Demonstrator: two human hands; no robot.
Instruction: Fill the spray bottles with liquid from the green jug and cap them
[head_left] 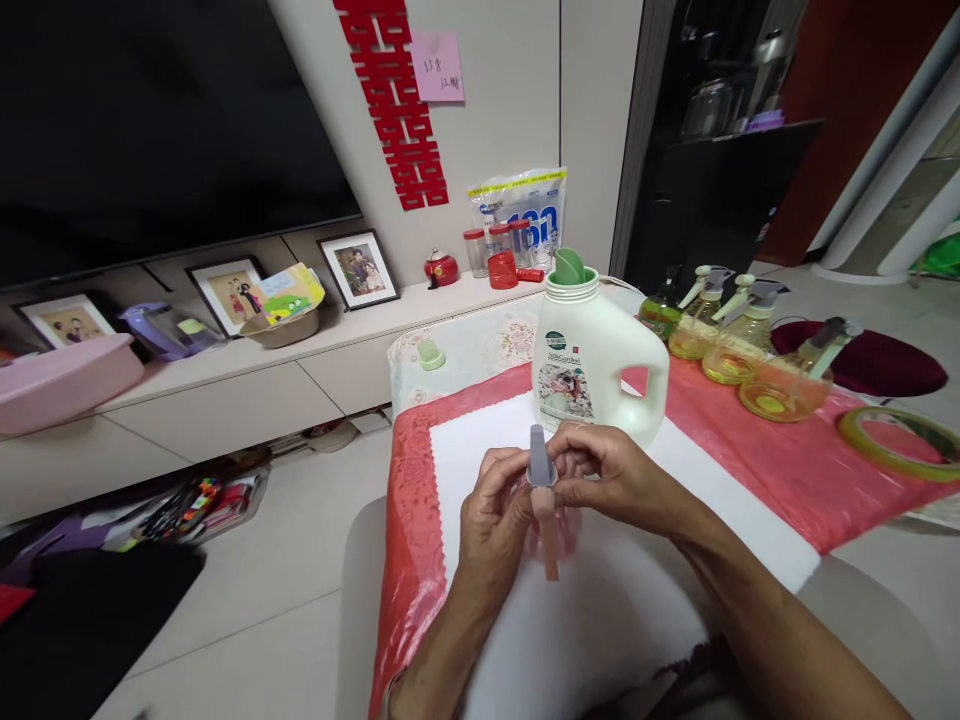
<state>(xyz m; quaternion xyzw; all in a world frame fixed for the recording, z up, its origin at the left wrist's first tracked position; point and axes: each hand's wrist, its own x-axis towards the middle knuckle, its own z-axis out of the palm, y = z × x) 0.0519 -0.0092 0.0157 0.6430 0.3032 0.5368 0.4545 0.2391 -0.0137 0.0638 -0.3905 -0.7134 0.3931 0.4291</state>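
Observation:
Between both hands is a small spray bottle [551,540] with a clear pinkish body, a grey nozzle head and a long pink trigger pointing toward me. My left hand [487,525] is closed around its neck from the left. The fingers of my right hand [611,470] pinch the collar from the other side. Just behind them stands a large pale green detergent jug [551,350] with an uncovered mouth and a dark green spout piece. A light green cap [431,355] lies apart at the table's far left.
Several spray bottles with yellow liquid [731,355] stand at the right, near a roll of tape [896,440]. A white mat [469,460] covers the red tablecloth [412,480]. Behind are a cabinet ledge with red-lidded jars [475,250] and picture frames [360,270].

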